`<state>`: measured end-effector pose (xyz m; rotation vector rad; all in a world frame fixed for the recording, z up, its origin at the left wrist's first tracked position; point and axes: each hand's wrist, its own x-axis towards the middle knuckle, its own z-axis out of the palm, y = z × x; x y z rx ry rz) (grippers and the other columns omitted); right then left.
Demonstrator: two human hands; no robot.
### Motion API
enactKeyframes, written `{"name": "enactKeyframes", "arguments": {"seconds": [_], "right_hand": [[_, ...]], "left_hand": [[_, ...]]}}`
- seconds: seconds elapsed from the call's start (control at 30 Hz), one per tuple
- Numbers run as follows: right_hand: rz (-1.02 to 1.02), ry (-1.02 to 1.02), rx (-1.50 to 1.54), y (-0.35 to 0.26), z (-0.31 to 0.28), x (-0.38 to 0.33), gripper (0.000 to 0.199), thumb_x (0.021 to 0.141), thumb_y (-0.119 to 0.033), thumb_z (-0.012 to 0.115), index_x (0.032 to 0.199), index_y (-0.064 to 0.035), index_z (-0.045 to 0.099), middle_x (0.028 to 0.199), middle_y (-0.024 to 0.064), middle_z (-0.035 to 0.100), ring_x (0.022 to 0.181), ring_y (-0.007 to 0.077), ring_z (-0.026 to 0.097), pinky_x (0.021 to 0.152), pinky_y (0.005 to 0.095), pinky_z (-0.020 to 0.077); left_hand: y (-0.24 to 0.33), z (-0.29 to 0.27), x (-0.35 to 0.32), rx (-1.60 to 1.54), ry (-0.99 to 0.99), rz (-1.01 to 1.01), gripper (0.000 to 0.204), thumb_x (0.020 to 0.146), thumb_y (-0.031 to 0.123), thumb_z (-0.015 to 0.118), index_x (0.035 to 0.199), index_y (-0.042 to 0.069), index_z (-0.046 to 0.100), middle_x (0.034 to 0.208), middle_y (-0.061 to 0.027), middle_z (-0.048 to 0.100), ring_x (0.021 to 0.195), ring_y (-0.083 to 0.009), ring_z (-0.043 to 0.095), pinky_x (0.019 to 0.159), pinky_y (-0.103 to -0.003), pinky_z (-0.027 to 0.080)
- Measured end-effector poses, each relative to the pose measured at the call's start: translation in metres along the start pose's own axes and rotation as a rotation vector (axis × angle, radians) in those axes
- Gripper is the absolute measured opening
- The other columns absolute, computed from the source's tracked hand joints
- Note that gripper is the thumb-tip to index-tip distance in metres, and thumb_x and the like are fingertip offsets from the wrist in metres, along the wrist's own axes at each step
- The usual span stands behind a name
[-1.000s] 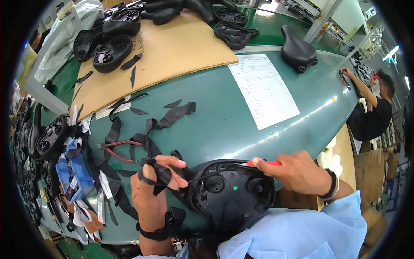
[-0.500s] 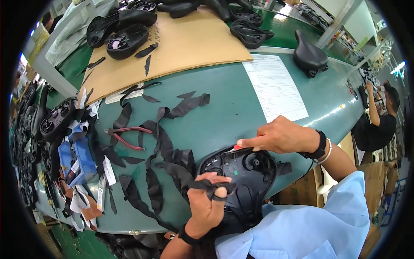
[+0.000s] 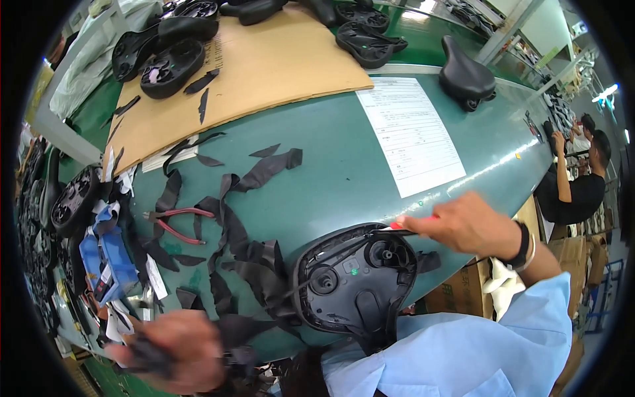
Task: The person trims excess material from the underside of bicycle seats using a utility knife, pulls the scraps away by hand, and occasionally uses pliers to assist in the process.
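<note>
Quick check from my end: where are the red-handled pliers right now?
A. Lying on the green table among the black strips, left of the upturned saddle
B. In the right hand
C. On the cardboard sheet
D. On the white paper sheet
A. The red-handled pliers lie untouched on the green table amid black strips, left of the upturned saddle; the right hand holds a different red-tipped tool at the saddle's rim.
</note>
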<state>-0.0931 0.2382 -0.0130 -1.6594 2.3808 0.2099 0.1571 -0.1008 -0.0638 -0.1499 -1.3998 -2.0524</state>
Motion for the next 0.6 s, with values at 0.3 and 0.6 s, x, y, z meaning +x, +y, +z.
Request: {"name": "enactKeyframes", "arguments": {"seconds": [0.3, 0.6], "right_hand": [[0.291, -0.015, 0.122, -0.055, 0.006, -0.033, 0.054, 0.083, -0.018, 0.065, 0.134, -0.0164, 0.046, 0.053, 0.0048, 0.05, 0.044, 0.0252, 0.052, 0.04, 0.0368, 0.0326], [0.011, 0.051, 0.118, -0.035, 0.025, -0.015, 0.054, 0.085, -0.025, 0.064, 0.135, -0.0198, 0.045, 0.062, 0.0069, 0.06, 0.049, 0.0259, 0.057, 0.044, 0.0398, 0.0387]], "left_hand": [[-0.062, 0.076, 0.124, 1.352, -1.093, -0.694, 0.036, 0.084, 0.031, 0.062, 0.095, -0.003, 0.064, 0.084, -0.0175, 0.06, 0.086, -0.0314, 0.058, 0.07, -0.038, 0.049], [-0.1, 0.116, 0.119, 0.31, -0.575, -1.035, 0.023, 0.092, 0.025, 0.058, 0.11, 0.011, 0.061, 0.101, -0.0093, 0.062, 0.1, -0.0186, 0.057, 0.089, -0.03, 0.043]]}}
